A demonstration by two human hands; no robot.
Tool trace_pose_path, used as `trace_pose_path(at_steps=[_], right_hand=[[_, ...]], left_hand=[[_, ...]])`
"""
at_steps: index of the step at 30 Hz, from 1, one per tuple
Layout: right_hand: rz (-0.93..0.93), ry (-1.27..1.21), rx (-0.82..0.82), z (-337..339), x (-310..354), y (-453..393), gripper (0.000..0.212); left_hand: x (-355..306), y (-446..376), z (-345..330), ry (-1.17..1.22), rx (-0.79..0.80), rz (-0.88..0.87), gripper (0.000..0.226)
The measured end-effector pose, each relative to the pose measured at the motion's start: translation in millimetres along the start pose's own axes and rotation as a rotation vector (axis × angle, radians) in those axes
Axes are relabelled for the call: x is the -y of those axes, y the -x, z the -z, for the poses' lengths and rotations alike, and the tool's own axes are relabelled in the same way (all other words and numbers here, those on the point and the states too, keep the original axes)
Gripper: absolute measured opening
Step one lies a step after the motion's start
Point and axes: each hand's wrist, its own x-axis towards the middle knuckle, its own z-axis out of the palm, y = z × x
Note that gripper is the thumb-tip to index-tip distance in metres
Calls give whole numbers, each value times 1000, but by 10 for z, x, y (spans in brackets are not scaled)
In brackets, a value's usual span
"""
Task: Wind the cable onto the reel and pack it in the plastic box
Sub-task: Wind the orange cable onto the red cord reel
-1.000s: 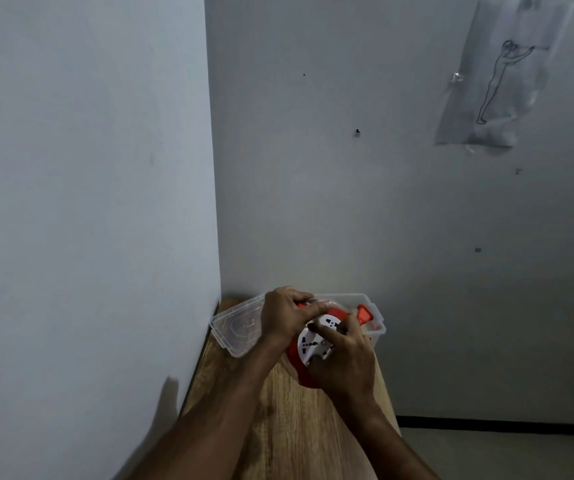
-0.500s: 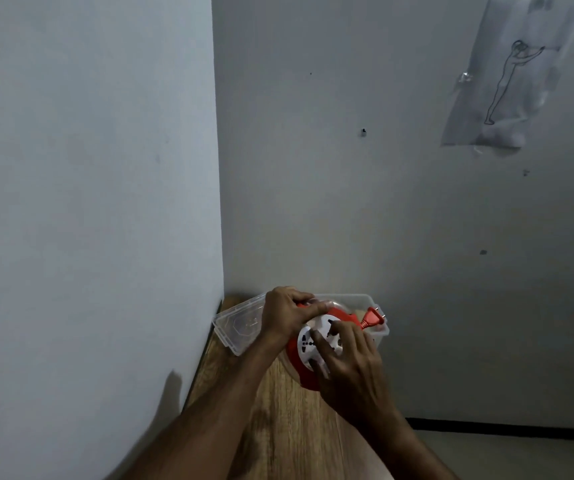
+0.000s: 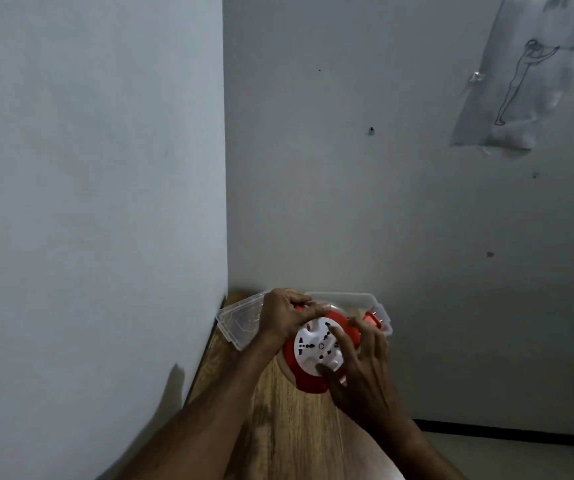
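Now both hands, left (image 3: pixel 283 315) gripping, right (image 3: pixel 361 365) splayed, hold the reel (image 3: pixel 316 351) over the clear box (image 3: pixel 365 301).

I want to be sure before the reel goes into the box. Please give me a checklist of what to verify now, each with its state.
1. Left hand grips the rim of the round red reel with white socket face: ok.
2. Right hand touches the socket face with spread fingers: ok.
3. Cable fully wound: cannot tell, the winding is hidden.
4. Red plug is tucked in: not ok, it sticks out past the rim, over the box.
5. Clear plastic box is open behind the reel: ok.
6. Clear lid lies aside, left of the box: ok.
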Motion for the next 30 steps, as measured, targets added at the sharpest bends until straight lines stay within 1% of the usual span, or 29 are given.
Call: trace_pose_path(at_steps=[2,4,6,7,9,13,14,18,23,27,28,30], right_hand=[[-162,-171,-36,-61,35,20,84],[-320,-380,-78,-144,75,31,90],[-488,-574,-99,-243,128,34,89],[-543,-624,-105,-287,165,32,88],[-585,-648,-124,-381,223,30,85],[-694,-753,-130,-579,371,60,89],[-712,-798,-110,-617,428,86,86],[-728,-956,21,-730,654,183,63],[-710,-929,110,-932,893,386,56],[-689,-903,174,-1106,1022,560,38],[-689,-893,193,-1157,1034,610,37],[-689,-886,236,-1273,1076,727,45]], left_hand=[[94,34,10,6,-26,22,53],[180,78,14,35,-44,45,51],[240,137,30,54,-56,77,43],[269,172,43,46,-64,90,39],[314,257,76,50,-75,133,33],[454,446,172,124,-151,317,30],[530,496,193,141,-173,360,30],[769,722,297,212,-250,499,36],[945,1106,429,238,-363,624,24],[1152,1376,498,196,-385,723,30],[1197,1429,515,184,-382,725,31],[1267,1550,553,143,-375,725,32]])
